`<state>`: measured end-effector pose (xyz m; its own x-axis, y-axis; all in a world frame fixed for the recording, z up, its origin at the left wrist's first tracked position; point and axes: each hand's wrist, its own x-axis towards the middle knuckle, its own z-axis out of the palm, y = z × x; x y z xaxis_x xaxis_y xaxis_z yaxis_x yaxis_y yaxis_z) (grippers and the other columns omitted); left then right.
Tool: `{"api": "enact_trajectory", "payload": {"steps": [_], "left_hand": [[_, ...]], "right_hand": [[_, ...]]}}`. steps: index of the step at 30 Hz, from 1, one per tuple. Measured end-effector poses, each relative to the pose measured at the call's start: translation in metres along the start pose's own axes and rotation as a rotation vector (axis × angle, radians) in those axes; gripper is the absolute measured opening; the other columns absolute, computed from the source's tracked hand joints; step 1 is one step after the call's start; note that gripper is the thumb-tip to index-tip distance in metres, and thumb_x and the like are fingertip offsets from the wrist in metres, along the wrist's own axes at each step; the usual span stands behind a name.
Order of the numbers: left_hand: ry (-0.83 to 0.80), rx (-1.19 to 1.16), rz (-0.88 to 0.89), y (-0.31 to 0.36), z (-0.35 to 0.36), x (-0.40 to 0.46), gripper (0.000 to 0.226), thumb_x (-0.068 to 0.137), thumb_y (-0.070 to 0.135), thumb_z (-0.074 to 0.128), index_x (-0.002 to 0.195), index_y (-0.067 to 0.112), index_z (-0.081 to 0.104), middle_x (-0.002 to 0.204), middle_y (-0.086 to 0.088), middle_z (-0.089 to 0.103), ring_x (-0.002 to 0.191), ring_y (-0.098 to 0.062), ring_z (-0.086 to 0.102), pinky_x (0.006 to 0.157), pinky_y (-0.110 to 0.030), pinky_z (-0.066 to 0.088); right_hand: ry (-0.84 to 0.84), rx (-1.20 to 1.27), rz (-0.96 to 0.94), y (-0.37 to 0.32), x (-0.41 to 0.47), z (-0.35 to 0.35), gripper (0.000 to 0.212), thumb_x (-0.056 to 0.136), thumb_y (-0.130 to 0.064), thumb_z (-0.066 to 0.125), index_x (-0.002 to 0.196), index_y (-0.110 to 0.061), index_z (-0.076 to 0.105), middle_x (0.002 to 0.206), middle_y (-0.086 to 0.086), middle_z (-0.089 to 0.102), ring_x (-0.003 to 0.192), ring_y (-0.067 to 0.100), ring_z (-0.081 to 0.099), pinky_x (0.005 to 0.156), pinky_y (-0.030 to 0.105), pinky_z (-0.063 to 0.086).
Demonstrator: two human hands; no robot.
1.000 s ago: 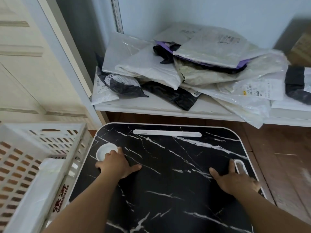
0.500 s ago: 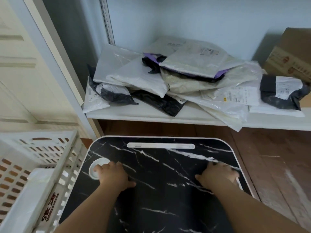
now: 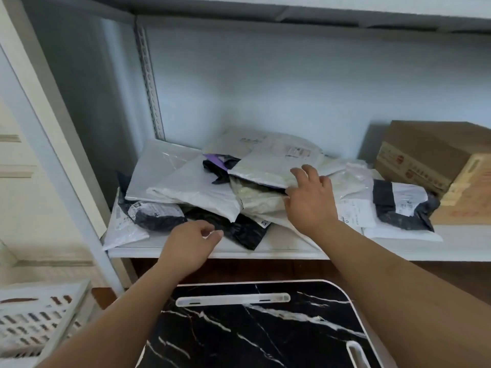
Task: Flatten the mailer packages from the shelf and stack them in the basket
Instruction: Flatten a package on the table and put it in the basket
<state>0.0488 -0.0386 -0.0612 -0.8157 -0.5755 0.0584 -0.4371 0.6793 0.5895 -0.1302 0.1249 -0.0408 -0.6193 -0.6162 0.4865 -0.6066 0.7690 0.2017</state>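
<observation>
Fingers of the right hand are spreading, gripping nothing, over the limp, slippery grey plastic mailer atop the white shelf pile, best pinched at an edge, while the left hand is hovering loosely curled, empty.

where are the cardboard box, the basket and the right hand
cardboard box (image 3: 425, 152): head view, on its brown top face
basket (image 3: 39, 309): head view, on its slotted white wall
right hand (image 3: 310, 200): head view, on its back
</observation>
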Motion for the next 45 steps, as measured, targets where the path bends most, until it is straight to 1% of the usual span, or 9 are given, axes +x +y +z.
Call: {"api": "enact_trajectory", "payload": {"steps": [4,11,18,21,25,28,33,40,45], "left_hand": [[-0.002,-0.046,-0.009,0.005,-0.003,-0.001,0.031,0.093,0.039,0.056,0.114,0.019,0.066,0.11,0.003,0.066,0.1,-0.012,0.058,0.08,-0.02,0.036],[-0.041,-0.873,-0.285,0.017,-0.009,-0.013,0.052,0.084,0.034,0.071,0.126,0.008,0.056,0.107,-0.006,0.066,0.096,-0.019,0.068,0.083,-0.034,0.056],[0.094,-1.364,-0.469,0.011,-0.001,-0.054,0.038,0.087,0.002,0.063,0.123,0.009,0.055,0.113,-0.014,0.067,0.1,-0.032,0.064,0.082,-0.046,0.054],[0.073,-1.35,-0.566,-0.022,0.016,-0.094,0.032,0.087,-0.009,0.056,0.116,0.004,0.057,0.114,-0.02,0.064,0.105,-0.039,0.061,0.094,-0.054,0.048],[-0.121,-1.103,-0.695,-0.067,0.046,-0.148,0.036,0.079,-0.011,0.062,0.114,-0.004,0.059,0.105,-0.024,0.066,0.096,-0.04,0.062,0.089,-0.053,0.05],[-0.196,-0.848,-0.685,-0.098,0.06,-0.17,0.065,0.05,0.011,0.073,0.112,-0.002,0.061,0.108,-0.025,0.066,0.101,-0.04,0.062,0.092,-0.054,0.049],[-0.225,-0.471,-0.703,-0.104,0.069,-0.161,0.051,0.071,0.005,0.066,0.121,0.005,0.056,0.107,-0.011,0.064,0.095,-0.026,0.06,0.085,-0.037,0.05],[-0.051,0.271,-0.252,-0.1,0.117,-0.128,0.073,0.093,0.046,0.051,0.152,0.029,0.013,0.159,-0.01,0.016,0.144,-0.032,0.02,0.117,-0.044,0.017],[-0.228,0.569,0.002,-0.118,0.152,-0.134,0.069,0.086,0.073,0.018,0.138,0.035,0.044,0.154,-0.014,0.03,0.141,-0.043,0.023,0.11,-0.065,0.011]], "right_hand": [[-0.243,-0.09,-0.019,0.005,0.005,0.002,0.029,0.09,-0.017,0.047,0.113,-0.017,0.065,0.13,-0.001,0.047,0.127,0.022,0.034,0.1,0.037,0.03],[0.272,0.144,-0.141,-0.019,-0.025,-0.008,0.005,0.075,-0.006,0.063,0.079,-0.005,0.067,0.097,0.009,0.063,0.086,0.031,0.057,0.07,0.038,0.041],[0.07,0.385,-0.609,-0.082,-0.155,-0.037,0.031,0.086,-0.041,0.048,0.079,-0.022,0.072,0.097,-0.004,0.063,0.088,0.016,0.059,0.069,0.029,0.051],[0.092,0.752,-0.267,-0.089,-0.195,-0.025,0.034,0.085,-0.046,0.06,0.065,-0.018,0.06,0.084,-0.005,0.057,0.078,0.016,0.055,0.066,0.03,0.049],[-0.205,0.942,0.857,-0.074,-0.214,0.002,0.064,0.075,-0.048,0.076,0.122,-0.012,0.051,0.127,0.011,0.043,0.118,0.03,0.043,0.098,0.04,0.041],[-0.605,1.164,1.11,-0.057,-0.232,0.03,0.108,0.068,-0.044,0.083,0.151,-0.02,0.018,0.148,0.017,0.031,0.132,0.037,0.036,0.106,0.05,0.038],[-0.939,1.17,0.853,-0.067,-0.256,0.058,0.104,0.072,-0.024,0.081,0.153,-0.022,0.015,0.121,0.006,0.061,0.108,0.023,0.061,0.096,0.04,0.05],[-0.53,0.675,0.395,-0.083,-0.254,0.073,0.072,0.087,-0.021,0.067,0.148,-0.026,0.029,0.138,0.003,0.039,0.115,0.016,0.051,0.093,0.026,0.046],[-0.42,0.351,0.05,-0.101,-0.262,0.098,0.052,0.087,-0.054,0.043,0.116,-0.021,0.068,0.135,0.018,0.052,0.126,0.036,0.041,0.101,0.051,0.035]]}}
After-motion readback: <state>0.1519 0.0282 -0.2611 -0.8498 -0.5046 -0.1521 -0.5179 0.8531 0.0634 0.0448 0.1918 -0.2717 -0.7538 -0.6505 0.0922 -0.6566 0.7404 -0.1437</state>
